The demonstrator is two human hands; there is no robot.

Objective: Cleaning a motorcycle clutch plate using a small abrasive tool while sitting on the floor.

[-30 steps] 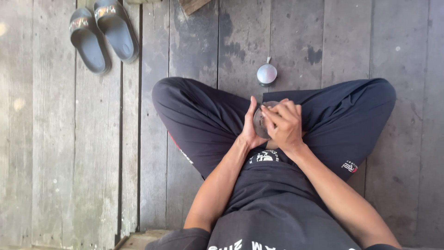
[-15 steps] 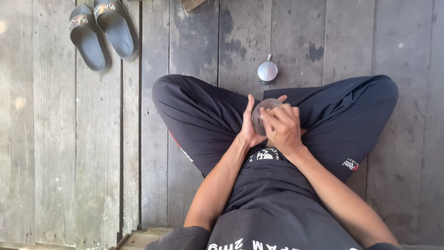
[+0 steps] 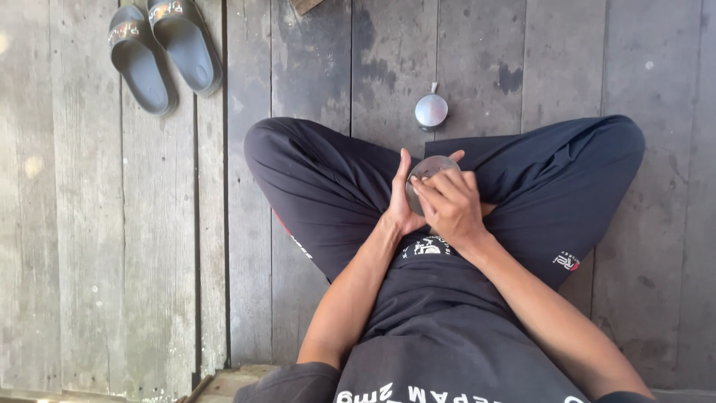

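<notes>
— What's in hand? 
— A small round metal piece (image 3: 426, 170), over the lap; the left hand (image 3: 403, 205) cups it, the right hand (image 3: 447, 205) has its fingers (image 3: 436, 186) closed across it, seemingly rubbing or twisting. 
— Next? 
— Probably a firm grip; another round metal piece (image 3: 431, 110) lies on the floor (image 3: 313, 67) just ahead.

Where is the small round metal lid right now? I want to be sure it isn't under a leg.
In the head view the small round metal lid lies on the plank floor, just beyond the crossed legs, ahead of both hands.
</notes>
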